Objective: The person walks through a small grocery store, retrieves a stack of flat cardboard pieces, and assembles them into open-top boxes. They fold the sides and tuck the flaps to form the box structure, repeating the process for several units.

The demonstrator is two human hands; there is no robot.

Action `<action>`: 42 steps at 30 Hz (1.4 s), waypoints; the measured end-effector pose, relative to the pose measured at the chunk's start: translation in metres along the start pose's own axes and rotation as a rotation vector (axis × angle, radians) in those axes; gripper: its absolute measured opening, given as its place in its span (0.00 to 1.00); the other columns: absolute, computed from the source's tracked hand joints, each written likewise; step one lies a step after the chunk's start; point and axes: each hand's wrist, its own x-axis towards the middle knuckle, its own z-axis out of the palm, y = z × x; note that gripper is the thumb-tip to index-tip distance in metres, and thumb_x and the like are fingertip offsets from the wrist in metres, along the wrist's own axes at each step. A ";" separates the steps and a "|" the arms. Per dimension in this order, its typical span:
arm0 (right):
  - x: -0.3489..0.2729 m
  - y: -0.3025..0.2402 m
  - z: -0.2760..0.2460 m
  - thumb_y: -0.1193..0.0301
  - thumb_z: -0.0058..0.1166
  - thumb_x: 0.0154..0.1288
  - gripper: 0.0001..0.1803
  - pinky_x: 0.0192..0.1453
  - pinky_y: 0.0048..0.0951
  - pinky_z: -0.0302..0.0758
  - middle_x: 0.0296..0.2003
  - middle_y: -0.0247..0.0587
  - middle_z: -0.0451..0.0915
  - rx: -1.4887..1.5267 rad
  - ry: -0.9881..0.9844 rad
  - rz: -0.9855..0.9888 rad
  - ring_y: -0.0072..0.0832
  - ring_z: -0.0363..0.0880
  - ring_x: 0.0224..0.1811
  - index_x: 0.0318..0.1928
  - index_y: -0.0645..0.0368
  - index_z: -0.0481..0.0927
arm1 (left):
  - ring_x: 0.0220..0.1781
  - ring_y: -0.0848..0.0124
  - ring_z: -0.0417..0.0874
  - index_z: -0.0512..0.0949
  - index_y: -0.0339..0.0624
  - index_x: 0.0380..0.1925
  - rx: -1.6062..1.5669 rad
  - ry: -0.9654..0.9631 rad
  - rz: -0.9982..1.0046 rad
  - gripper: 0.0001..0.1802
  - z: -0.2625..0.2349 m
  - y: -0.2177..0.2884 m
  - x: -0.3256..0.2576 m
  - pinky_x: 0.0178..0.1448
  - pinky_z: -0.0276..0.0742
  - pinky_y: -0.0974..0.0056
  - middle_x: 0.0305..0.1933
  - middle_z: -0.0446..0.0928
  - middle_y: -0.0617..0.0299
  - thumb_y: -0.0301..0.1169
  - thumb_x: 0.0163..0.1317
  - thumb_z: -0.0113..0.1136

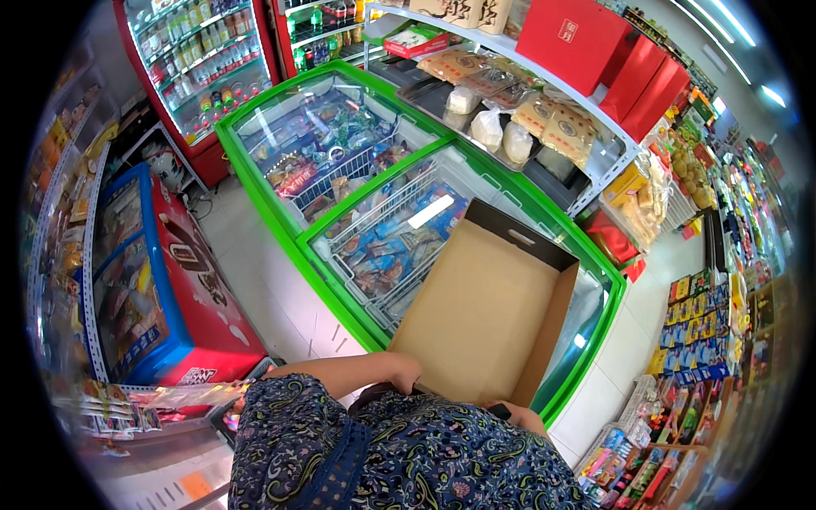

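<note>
A shallow, open-topped cardboard box (484,314) lies over the glass lid of a green-framed chest freezer (336,319). Its inside is plain brown with nothing in it, and a hand slot pierces the dark far wall. My left hand (401,371) is closed at the box's near left corner, its fingertips partly out of sight. At the near right corner my right hand (524,418) grips the box's edge, much of it hidden by my patterned clothing. A small dark piece shows beside the right thumb; I cannot make out what it is.
Beyond the freezer, a metal shelf (625,161) carries bagged goods and red gift bags (569,42). A red and blue freezer (191,297) stands left, with a drinks cooler (200,59) behind. Packed goods racks (697,327) line the right. Pale floor tiles (255,259) run between.
</note>
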 end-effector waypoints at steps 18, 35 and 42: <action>-0.002 0.083 -0.010 0.77 0.59 0.51 0.22 0.35 0.30 0.73 0.34 0.40 0.77 -0.020 1.181 -0.013 0.30 0.75 0.32 0.50 0.65 0.75 | 0.67 0.44 0.65 0.64 0.43 0.66 0.123 1.096 0.051 0.49 0.010 0.034 -0.065 0.69 0.61 0.44 0.64 0.65 0.39 0.45 0.42 0.73; 0.144 -0.108 0.049 0.63 0.47 0.68 0.31 0.56 0.39 0.74 0.54 0.57 0.77 0.031 0.512 -0.233 0.43 0.78 0.56 0.69 0.59 0.61 | 0.62 0.49 0.61 0.59 0.60 0.61 -2.461 1.370 0.070 0.40 0.046 -0.094 -0.087 0.60 0.62 0.25 0.63 0.54 0.52 0.34 0.45 0.63; 0.143 -0.084 0.056 0.56 0.52 0.68 0.34 0.58 0.35 0.74 0.59 0.53 0.73 0.068 0.366 -0.243 0.36 0.77 0.55 0.67 0.62 0.63 | 0.47 0.59 0.79 0.76 0.42 0.41 -2.269 1.439 0.206 0.22 -0.033 -0.235 -0.186 0.54 0.76 0.41 0.45 0.79 0.55 0.38 0.45 0.62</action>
